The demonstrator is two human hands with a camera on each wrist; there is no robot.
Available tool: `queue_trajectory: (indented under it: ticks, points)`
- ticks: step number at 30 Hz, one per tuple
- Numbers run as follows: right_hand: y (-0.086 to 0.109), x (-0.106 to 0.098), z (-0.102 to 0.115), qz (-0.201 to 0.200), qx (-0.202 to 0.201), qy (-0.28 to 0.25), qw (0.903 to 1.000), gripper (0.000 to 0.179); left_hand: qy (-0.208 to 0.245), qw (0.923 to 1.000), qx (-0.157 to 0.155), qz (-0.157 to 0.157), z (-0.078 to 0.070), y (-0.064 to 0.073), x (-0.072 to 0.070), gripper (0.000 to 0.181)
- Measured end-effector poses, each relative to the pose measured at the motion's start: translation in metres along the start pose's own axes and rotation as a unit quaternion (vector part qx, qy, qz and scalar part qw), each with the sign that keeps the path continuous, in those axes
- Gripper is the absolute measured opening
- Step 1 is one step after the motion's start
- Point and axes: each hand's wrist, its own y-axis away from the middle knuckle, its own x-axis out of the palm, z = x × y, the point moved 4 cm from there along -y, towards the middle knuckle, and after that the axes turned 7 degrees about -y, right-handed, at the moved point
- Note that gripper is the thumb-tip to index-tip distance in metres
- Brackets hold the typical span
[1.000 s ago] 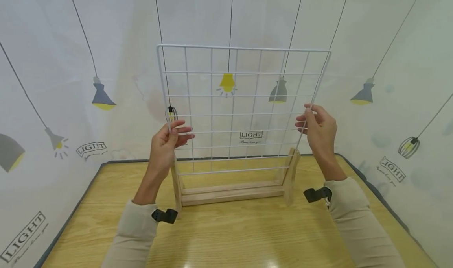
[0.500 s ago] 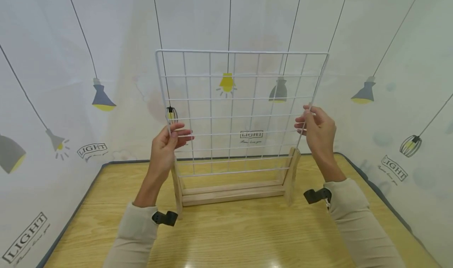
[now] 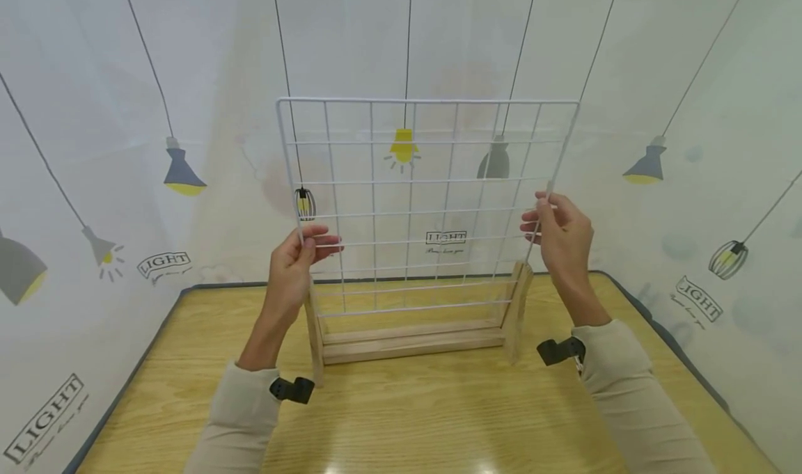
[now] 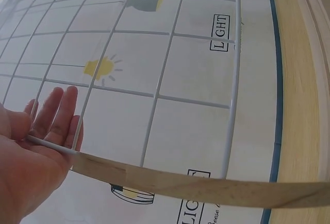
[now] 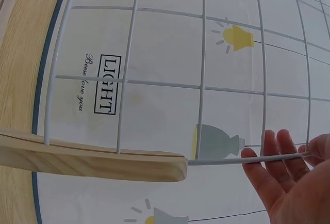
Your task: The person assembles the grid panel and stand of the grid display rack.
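Note:
A white wire grid panel (image 3: 410, 214) stands upright, leaning slightly, between the two side posts of a wooden stand (image 3: 413, 349). My left hand (image 3: 292, 262) pinches the panel's left edge wire between thumb and fingers, above the left post (image 3: 313, 331). On the other side, my right hand (image 3: 567, 237) grips the right edge wire above the right post (image 3: 516, 314). In the right wrist view the panel's edge runs along a groove in the wooden post (image 5: 103, 164). The left wrist view has the edge wire meeting the other post (image 4: 196, 185); its groove is hidden there.
The stand rests on a wood-grain table (image 3: 401, 418). Behind and at both sides hangs a pale backdrop (image 3: 225, 112) printed with lamps. A dark strip (image 3: 140, 362) runs along the table's edge. Black wrist mounts (image 3: 293, 390) sit at both cuffs.
The grid panel has moved down between the posts, its top edge lower in the head view. Both hands have come down slightly with it, still holding its sides. The stand has not moved.

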Motion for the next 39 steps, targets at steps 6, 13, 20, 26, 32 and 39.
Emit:
queue_trajectory:
  ticks: [6,13,20,26,32,39]
  points:
    - [0.005,0.001,-0.002,0.004,0.008,-0.005,1.0000,0.032,-0.014,0.9999,-0.002,0.004,0.003,0.003,0.000,0.033]
    - [0.006,0.000,-0.004,0.002,0.008,-0.021,0.9997,0.031,-0.020,0.9997,0.009,0.009,0.005,0.004,0.001,0.033]
    - [0.006,-0.001,-0.005,-0.006,0.006,-0.026,0.9996,0.029,-0.029,0.9994,0.015,0.009,0.004,0.003,0.001,0.032]
    - [0.008,0.002,-0.001,-0.002,-0.003,-0.028,0.9996,0.029,-0.053,0.9985,0.006,-0.006,0.004,0.002,-0.002,0.032]
    - [0.009,0.002,-0.002,-0.005,-0.011,-0.017,0.9998,0.030,-0.056,0.9984,0.008,-0.003,0.005,0.002,-0.002,0.032]
    - [0.011,0.001,-0.009,-0.004,-0.002,0.000,1.0000,0.029,-0.070,0.9975,-0.004,0.000,0.012,0.007,-0.003,0.030]
